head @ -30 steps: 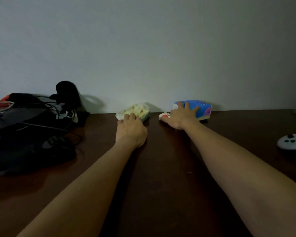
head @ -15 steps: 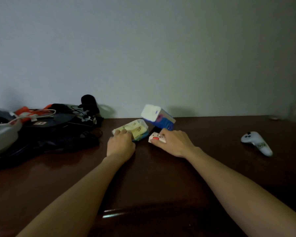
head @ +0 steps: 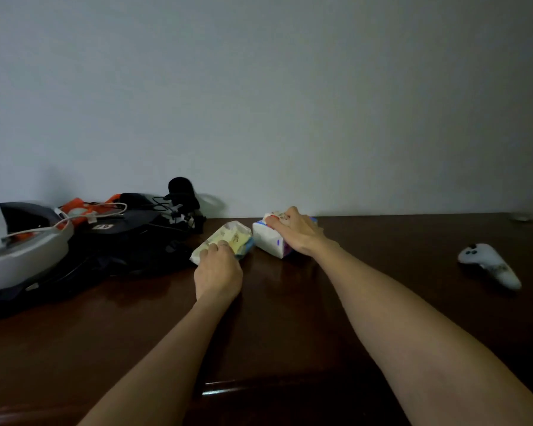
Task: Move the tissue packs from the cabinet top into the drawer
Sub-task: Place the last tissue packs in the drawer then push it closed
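A yellow tissue pack point(head: 232, 238) lies on the dark wooden cabinet top point(head: 290, 318) near the wall. My left hand point(head: 217, 272) grips its near end, fingers curled over the wrapper. Just to the right sits a white and blue tissue pack point(head: 268, 242), tilted on the wood. My right hand point(head: 296, 235) lies over its top and also holds a small white and red pack point(head: 277, 215) against it with the fingertips. No drawer shows in the frame.
A pile of dark bags, cables, an orange strap and a grey and white device point(head: 22, 241) fills the left side. A white controller point(head: 490, 265) lies at the right. A small round object point(head: 521, 218) sits by the wall far right.
Both packs have been pulled toward me from the wall. The blue pack tipped up, then came down under my right hand, which carried the small red and white pack onto it.
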`<action>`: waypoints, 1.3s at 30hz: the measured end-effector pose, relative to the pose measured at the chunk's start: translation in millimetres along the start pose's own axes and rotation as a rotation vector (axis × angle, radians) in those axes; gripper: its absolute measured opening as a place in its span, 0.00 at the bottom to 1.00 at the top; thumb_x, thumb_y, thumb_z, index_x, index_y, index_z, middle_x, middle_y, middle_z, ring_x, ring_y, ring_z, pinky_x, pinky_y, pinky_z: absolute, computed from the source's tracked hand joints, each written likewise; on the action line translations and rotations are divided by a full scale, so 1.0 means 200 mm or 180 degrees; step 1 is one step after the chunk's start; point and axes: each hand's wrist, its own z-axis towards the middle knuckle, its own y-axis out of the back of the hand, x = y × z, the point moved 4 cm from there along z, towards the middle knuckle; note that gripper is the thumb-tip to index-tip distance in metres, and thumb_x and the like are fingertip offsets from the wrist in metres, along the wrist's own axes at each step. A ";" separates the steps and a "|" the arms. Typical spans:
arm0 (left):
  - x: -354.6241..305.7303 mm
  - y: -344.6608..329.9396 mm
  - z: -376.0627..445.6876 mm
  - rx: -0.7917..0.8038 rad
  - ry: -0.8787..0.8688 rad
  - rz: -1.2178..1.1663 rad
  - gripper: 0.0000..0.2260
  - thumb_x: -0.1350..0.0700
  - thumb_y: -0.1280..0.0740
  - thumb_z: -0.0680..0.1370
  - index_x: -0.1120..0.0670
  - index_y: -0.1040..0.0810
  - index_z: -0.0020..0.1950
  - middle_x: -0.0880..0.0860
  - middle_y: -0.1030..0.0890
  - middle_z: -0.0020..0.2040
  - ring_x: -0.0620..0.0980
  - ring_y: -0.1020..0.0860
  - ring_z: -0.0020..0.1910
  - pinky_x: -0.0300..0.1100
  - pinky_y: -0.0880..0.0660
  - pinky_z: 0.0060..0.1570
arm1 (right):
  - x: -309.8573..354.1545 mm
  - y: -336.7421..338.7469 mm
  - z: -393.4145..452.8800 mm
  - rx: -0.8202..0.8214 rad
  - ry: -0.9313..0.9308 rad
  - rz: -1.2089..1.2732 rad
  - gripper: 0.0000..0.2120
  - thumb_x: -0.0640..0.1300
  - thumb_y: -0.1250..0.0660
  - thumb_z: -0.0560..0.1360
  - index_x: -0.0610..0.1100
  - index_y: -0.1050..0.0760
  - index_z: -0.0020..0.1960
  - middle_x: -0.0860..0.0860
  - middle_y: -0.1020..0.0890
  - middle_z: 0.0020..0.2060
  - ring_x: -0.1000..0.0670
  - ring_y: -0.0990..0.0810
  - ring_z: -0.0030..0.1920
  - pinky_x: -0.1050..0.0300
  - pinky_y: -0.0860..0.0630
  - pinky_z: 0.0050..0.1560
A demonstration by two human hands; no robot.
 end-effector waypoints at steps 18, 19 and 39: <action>-0.06 0.20 -0.37 0.0501 -0.0547 -0.0001 0.27 0.47 0.40 0.80 0.40 0.40 0.79 0.55 0.22 0.67 0.61 0.22 0.61 0.51 0.27 0.53 | -0.29 0.24 -0.77 -0.0963 0.0798 -0.0260 0.28 0.75 0.52 0.75 0.51 0.31 0.51 0.51 0.20 0.42 0.46 0.19 0.41 0.53 0.29 0.41; -0.08 0.20 -0.38 0.0545 -0.0569 0.0059 0.27 0.47 0.41 0.79 0.42 0.40 0.79 0.56 0.23 0.67 0.61 0.22 0.61 0.51 0.27 0.52 | -0.29 0.26 -0.78 -0.1306 0.0821 -0.0198 0.27 0.73 0.50 0.76 0.50 0.30 0.51 0.53 0.20 0.40 0.48 0.20 0.39 0.54 0.29 0.39; -0.11 0.33 -0.70 0.0905 -0.0119 -0.1445 0.37 0.25 0.50 0.73 0.40 0.37 0.78 0.52 0.29 0.75 0.57 0.31 0.73 0.52 0.37 0.69 | -0.04 0.22 -1.07 -0.1059 0.0496 -0.0063 0.33 0.81 0.53 0.68 0.53 0.31 0.49 0.51 0.20 0.42 0.42 0.19 0.46 0.49 0.31 0.43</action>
